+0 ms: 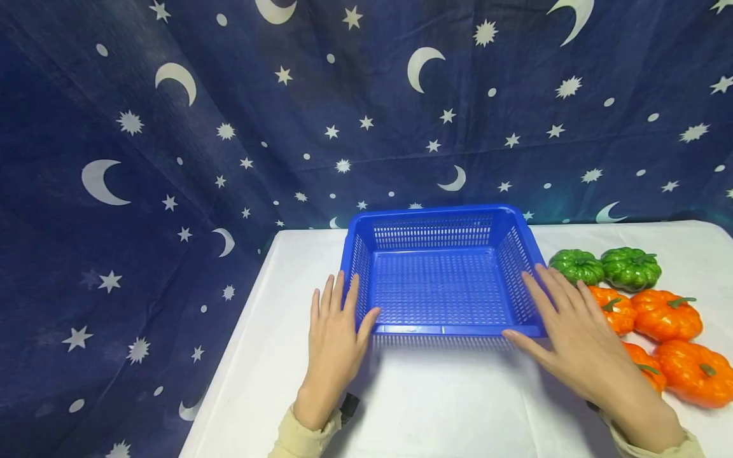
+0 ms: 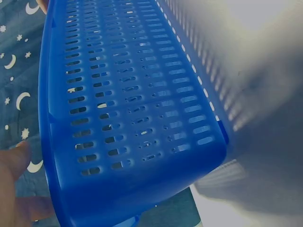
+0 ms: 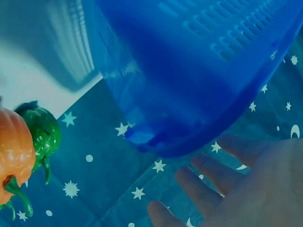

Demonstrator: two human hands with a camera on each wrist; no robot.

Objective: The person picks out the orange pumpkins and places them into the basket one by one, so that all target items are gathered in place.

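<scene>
The left hand (image 1: 334, 337) and right hand (image 1: 581, 340), fingers spread, flank a slotted, rectangular plastic basket (image 1: 435, 330).

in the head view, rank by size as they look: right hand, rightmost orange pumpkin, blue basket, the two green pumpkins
1. Blue basket
2. Right hand
3. Rightmost orange pumpkin
4. Left green pumpkin and right green pumpkin: too alike to rank

White table (image 1: 446, 401), blue basket (image 1: 441, 286) seemingly resting, green pumpkins (image 1: 631, 270), orange pumpkins (image 1: 667, 318)
</scene>
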